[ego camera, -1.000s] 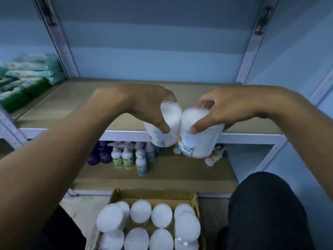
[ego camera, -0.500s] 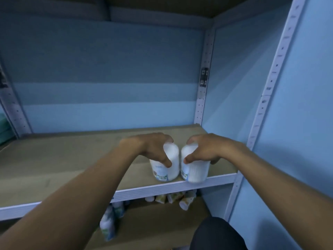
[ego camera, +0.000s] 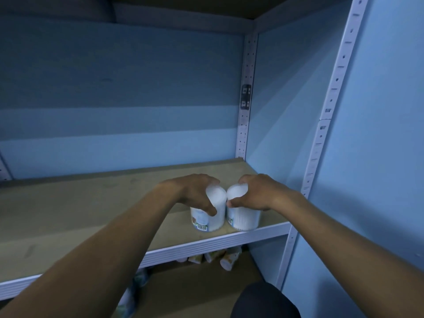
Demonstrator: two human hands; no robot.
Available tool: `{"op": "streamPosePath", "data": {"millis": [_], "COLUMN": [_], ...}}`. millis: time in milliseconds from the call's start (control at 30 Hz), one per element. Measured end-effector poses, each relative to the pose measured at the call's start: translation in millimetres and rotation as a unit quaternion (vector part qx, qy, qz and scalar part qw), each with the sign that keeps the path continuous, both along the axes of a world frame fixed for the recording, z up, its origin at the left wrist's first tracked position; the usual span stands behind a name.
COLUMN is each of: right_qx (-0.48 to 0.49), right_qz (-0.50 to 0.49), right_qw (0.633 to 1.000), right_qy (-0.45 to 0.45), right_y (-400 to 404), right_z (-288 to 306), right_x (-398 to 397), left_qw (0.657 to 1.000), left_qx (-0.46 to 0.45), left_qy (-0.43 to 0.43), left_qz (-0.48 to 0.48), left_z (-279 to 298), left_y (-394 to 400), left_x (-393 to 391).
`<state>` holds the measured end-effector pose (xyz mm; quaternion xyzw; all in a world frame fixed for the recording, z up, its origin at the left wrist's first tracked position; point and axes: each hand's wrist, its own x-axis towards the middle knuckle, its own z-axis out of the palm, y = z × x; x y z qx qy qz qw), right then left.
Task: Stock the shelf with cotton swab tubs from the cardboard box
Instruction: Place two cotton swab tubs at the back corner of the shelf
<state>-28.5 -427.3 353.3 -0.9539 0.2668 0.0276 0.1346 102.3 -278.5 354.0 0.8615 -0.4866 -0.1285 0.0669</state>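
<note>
- Head view: my left hand [ego camera: 195,193] is curled over the top of the left tub [ego camera: 210,215], thumb down its front face and fingers wrapped over the lid.
- My right hand [ego camera: 254,193] grips the right tub [ego camera: 243,218] the same way, thumb pressed to the near side just under the white lid, fingers closed round the back.
- The two cotton swab tubs are side by side, touching or nearly so, near the front edge of the shelf board [ego camera: 91,203] towards its right end. I cannot tell whether their bases are fully down on the board.
- The left tub carries a label with a barcode at its lower edge; through the clear wall of the right tub the packed swabs show.
- A perforated upright [ego camera: 245,115] rises at the back corner, with blue wall panels behind and to the right.
- On the lower shelf [ego camera: 195,285], small bottles [ego camera: 227,260] lie tipped over beneath the tubs.
</note>
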Motion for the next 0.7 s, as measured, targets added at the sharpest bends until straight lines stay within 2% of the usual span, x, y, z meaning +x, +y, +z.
{"op": "streamPosePath", "data": {"millis": [267, 467, 700], "right_qx": [-0.075, -0.141, -0.138], "right_qz": [0.061, 0.077, 0.058], "right_qw": [0.995, 0.985, 0.982], "right_qy": [0.013, -0.068, -0.117], "right_y": [11.3, 11.8, -2.2], "right_z": [-20.4, -40.3, -41.4], "right_x": [3.8, 3.4, 9.0], "left_qw": [0.997, 0.990, 0.988], "left_qx": [-0.025, -0.043, -0.055], "left_qy": [-0.067, -0.125, -0.128], "left_qz": [0.040, 0.058, 0.070], "left_z": [-14.9, -29.5, -35.1], "left_y": [11.2, 3.6, -11.8], "left_x": [-10.5, -15.7, -2.1]}}
